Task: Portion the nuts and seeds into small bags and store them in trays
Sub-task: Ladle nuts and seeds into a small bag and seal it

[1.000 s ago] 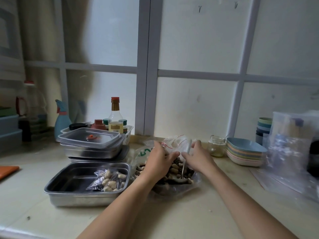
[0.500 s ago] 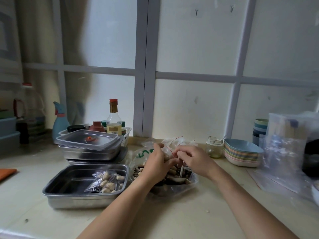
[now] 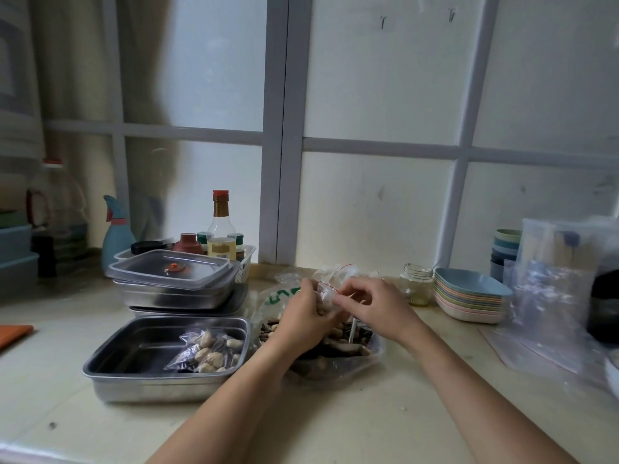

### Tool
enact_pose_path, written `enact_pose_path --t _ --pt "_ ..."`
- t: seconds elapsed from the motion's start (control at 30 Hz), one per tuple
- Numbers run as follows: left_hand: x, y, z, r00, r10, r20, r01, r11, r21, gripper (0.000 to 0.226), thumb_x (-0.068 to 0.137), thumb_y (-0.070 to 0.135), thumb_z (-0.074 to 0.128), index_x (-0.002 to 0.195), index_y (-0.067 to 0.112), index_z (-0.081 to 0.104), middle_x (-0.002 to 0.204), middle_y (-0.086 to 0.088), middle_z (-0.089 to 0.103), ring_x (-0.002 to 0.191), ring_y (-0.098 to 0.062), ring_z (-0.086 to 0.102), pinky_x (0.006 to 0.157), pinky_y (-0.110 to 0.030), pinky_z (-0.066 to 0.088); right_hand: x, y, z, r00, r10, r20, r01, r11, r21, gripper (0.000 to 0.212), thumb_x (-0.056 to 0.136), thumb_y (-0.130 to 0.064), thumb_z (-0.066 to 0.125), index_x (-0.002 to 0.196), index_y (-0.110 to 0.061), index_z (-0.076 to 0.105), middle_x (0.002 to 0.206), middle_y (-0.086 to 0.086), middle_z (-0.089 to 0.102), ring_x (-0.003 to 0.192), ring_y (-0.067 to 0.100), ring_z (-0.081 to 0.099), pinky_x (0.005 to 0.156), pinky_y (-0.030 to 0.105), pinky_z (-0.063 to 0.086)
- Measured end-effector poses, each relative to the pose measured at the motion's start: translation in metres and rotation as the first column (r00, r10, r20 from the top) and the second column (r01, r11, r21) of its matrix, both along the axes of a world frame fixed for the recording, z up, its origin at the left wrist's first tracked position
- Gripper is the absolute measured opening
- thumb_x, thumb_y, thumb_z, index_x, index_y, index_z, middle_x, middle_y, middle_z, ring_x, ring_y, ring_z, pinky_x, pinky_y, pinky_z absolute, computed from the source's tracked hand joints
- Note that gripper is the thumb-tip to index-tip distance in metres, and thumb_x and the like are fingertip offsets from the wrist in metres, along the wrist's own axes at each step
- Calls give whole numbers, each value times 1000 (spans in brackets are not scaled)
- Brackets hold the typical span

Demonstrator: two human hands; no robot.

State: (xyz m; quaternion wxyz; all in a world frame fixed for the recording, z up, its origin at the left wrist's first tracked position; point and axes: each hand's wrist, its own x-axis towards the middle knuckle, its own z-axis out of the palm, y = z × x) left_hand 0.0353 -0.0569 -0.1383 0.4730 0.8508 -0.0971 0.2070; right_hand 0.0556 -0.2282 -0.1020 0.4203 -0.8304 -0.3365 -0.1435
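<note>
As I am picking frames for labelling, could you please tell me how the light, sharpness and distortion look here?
Head view: soft, dim daylight through the frosted window, no hard glare; the window bars lean and bow from the wide lens; the small bag pinched by the left hand and right hand looks slightly smeared; the spray bottle is soft.

A home kitchen (sauce bottle (image 3: 220,226), stacked bowls (image 3: 469,301), steel trays (image 3: 174,289)).

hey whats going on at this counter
A person is portioning nuts. The left hand and right hand both pinch a small bag over a big open bag of nuts and seeds, with a spoon standing in it. One filled bag lies in the metal tray beside it.
</note>
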Motion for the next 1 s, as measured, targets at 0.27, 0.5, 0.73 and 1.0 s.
enact_pose_path --t 0.27,0.5,0.73,1.0 --pt "-5 -1 10 998 -58 -20 51 965 -255 13 98 26 63 107 16 62 93 3 73 73 2 66 65 -13 48 3 -5 1 999 29 -32 -25 993 114 10 92 -24 77 82 -24 75 74 -4 74 71 11 71 72 27 57" --pt "2 3 5 993 105 55 -90 969 -232 9 94 25 71 88 21 75 77 9 74 71 3 67 61 -8 44 14 -4 -5 991 -131 -4 131 984 121 9 87 -25 81 80 -23 77 74 -8 74 67 6 69 67 16 51" --pt "0 3 5 990 136 44 -125 972 -199 11 96 28 69 92 21 76 80 9 75 74 3 68 63 -8 47 15 0 -8 948 -242 208 225 969 102 4 88 -25 80 85 -26 76 76 -14 70 65 3 63 61 10 45" --pt "1 2 6 994 109 16 -100 953 -287 11 98 28 65 97 19 69 88 4 74 84 -9 70 74 -22 53 18 -4 -10 995 -90 -34 94 987 128 11 92 -30 74 101 -36 72 92 -10 73 82 13 70 80 29 59"
